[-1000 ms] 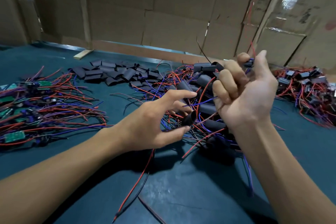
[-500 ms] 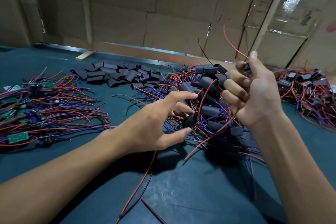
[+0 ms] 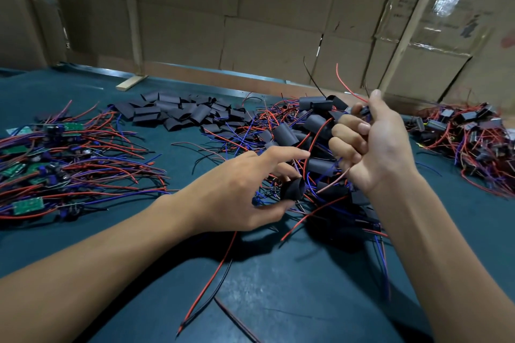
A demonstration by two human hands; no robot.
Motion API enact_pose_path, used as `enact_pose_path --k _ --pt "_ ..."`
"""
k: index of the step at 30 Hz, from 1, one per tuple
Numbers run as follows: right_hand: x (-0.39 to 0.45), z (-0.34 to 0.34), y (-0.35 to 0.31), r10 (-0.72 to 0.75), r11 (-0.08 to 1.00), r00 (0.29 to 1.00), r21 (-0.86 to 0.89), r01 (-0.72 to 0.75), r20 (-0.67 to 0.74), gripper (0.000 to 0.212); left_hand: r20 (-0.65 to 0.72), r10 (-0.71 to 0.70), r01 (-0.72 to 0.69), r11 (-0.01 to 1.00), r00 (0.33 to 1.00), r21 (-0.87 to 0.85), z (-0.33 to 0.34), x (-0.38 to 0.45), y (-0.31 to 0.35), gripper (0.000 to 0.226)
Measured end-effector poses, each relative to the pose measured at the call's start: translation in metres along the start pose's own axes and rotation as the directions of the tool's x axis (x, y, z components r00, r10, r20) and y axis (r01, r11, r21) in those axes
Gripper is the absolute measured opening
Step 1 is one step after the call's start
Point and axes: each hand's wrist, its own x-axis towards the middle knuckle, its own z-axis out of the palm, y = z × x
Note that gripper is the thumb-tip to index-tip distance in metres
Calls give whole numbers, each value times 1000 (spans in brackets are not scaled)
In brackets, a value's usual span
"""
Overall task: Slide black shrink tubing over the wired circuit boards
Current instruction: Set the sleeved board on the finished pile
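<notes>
Head view: two bare hands at work above a green table (image 3: 292, 301) strewn with wired boards.
Right hand (image 3: 373, 145) has its grip clenched round a bundle of wires (image 3: 320, 131); left hand (image 3: 237, 189) pinches one black shrink tube (image 3: 292, 189) just above the central pile.

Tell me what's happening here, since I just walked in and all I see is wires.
A person is sleeving wired circuit boards with black shrink tubing. The left hand pinches one open tube piece, while the right hand grips a bundle of wires, raised over the middle pile. Bare green boards lie left, flat tubing pieces behind, all on the teal table.
</notes>
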Motion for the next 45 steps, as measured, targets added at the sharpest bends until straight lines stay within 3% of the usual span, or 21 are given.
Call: enact_pose_path --k 10,22,26,31,37,42,45 --pt "2 0 6 -19 999 999 -36 18 -47 39 2 7 -7 1000 1000 1 1 -1 -1 71" --pt "-4 7 20 -223 974 973 -51 220 -58 38 -18 23 -23 999 1000 -27 4 -1 2 71" --pt "-6 10 27 -275 959 961 -63 277 35 38 -119 -7 7 1000 993 1 8 -1 1 69" --pt "-7 13 43 -297 889 948 -327 319 118 37 -328 -130 119 991 936 -53 5 2 -4 69" --pt "-7 8 44 -205 848 932 -421 322 299 20 -404 -110 155 985 908 81 -5 3 -10 66" --pt "-3 4 53 -112 861 947 -447 243 300 6 -424 0 131 951 906 280 -13 6 -14 60" --pt "-2 1 57 -107 833 953 -498 242 283 10 -400 64 101 920 914 379 -18 5 -19 57"
